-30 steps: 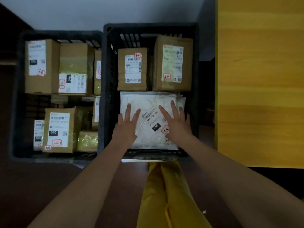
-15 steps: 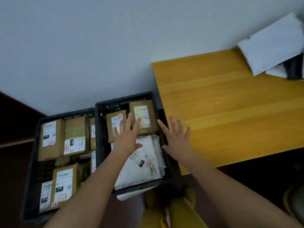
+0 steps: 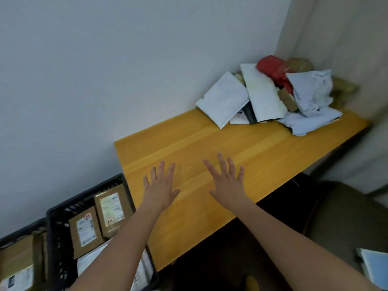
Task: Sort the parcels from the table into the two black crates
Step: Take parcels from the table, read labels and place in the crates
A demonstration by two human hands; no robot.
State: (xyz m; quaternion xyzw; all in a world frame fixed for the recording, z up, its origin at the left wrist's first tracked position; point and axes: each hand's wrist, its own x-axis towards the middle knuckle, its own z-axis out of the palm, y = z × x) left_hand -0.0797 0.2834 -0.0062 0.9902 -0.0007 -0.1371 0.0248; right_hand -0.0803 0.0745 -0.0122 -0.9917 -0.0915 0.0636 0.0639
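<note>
Both forearms are bare, with no sleeves, watch or rings showing. The left hand (image 3: 160,186) and right hand (image 3: 227,184) wear no gloves. Below the table (image 3: 262,148), a scrap of yellow clothing (image 3: 252,282) shows.

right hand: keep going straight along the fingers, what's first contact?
Probably nothing nearby: the right hand points over bare yellow wooden tabletop. Extended, the line heads toward the heap's white padded mailer or the one beside it; hand height is unclear.
</note>
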